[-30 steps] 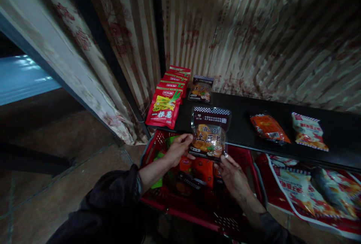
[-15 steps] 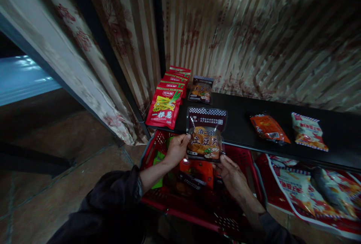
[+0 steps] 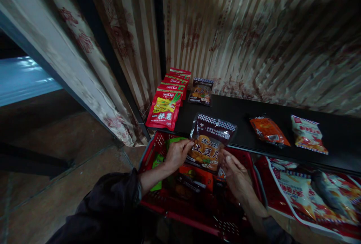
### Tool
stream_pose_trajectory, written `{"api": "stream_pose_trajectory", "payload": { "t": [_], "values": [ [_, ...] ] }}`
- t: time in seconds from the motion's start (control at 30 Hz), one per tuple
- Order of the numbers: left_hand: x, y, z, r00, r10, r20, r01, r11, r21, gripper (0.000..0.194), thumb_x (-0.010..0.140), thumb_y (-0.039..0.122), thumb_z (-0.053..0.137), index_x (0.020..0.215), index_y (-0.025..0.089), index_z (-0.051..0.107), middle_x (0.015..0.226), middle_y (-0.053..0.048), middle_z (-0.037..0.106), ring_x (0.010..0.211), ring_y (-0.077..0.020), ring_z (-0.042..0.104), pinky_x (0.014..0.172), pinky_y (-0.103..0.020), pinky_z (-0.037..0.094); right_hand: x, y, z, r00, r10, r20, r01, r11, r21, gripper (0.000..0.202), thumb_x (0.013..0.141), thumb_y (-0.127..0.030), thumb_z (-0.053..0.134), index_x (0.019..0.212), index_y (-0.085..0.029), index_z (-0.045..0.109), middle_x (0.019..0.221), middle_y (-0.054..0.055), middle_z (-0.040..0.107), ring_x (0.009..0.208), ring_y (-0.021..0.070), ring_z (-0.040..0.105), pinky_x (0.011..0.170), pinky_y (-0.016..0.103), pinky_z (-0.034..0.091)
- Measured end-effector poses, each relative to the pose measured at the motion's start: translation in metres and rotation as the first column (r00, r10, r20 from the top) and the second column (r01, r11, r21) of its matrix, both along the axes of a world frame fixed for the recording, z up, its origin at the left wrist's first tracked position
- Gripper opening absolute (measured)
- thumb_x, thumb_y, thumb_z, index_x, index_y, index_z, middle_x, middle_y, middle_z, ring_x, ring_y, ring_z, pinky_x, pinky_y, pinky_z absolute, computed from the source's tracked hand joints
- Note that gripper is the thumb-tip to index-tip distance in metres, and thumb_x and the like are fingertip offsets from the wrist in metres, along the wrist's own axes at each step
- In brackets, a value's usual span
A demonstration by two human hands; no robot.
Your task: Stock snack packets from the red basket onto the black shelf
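Note:
Between my two hands is a dark brown packet of potato slices (image 3: pixel 210 142) with a clear window, tilted and held above the basket. My left hand (image 3: pixel 177 155) pinches its left edge, and my right hand (image 3: pixel 235 172) grips its lower right edge. Below sits a red shopping basket (image 3: pixel 251 165) with orange packets (image 3: pixel 194 176), a green packet (image 3: pixel 158 161) and darker packets inside. Another brown packet of potato slices (image 3: pixel 201 93) lies at the back of the black shelf (image 3: pixel 231 120).
Overlapping red snack packets (image 3: pixel 165 108) lie at the shelf's left end. An orange packet (image 3: pixel 269 131) and a white-and-red packet (image 3: pixel 308 134) lie farther right. Under the shelf's right side, a red-and-white container (image 3: pixel 270 187) holds several bags. A striped curtain (image 3: pixel 225 33) hangs behind; a dark post (image 3: pixel 159 29) stands at the corner.
The held potato-slice packet has moved slightly down and right and turned a little clockwise. Both hands keep hold of it, the right one slightly higher on its edge.

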State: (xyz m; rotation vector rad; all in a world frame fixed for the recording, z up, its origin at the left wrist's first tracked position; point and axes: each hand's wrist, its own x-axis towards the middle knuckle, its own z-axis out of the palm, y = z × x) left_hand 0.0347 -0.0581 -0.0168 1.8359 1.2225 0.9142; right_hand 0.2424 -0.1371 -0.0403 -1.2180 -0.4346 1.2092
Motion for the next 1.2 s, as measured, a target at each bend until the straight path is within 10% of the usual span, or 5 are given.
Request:
{"api": "stream_pose_trajectory", "payload": {
  "t": [0.5, 1.2],
  "values": [
    [0.002, -0.010, 0.006, 0.989, -0.124, -0.081, 0.133, 0.984, 0.118, 0.039, 0.094, 0.034, 0.040, 0.059, 0.020, 0.048, 0.056, 0.002, 0.048, 0.055, -0.0112, 0.043, 0.060, -0.024, 0.034, 0.004, -0.001, 0.008, 0.976, -0.196, 0.095, 0.195, 0.981, 0.020, 0.037, 0.053, -0.035, 0.091, 0.082, -0.023, 0.072, 0.074, -0.001, 0.074, 0.062, 0.0146, 0.066, 0.060, 0.027, 0.053],
    [0.000, -0.008, 0.012, 0.992, -0.114, 0.053, 0.114, 0.993, 0.003, 0.032, 0.091, 0.034, 0.042, 0.066, 0.019, 0.054, 0.062, 0.003, 0.050, 0.061, -0.0120, 0.046, 0.059, -0.022, 0.035, 0.006, 0.029, 0.018, 0.950, -0.140, 0.280, 0.115, 0.988, 0.105, 0.037, 0.060, -0.050, 0.084, 0.074, -0.020, 0.067, 0.057, -0.005, 0.060, 0.048, 0.0079, 0.046, 0.048, 0.021, 0.037]
  ]
}}
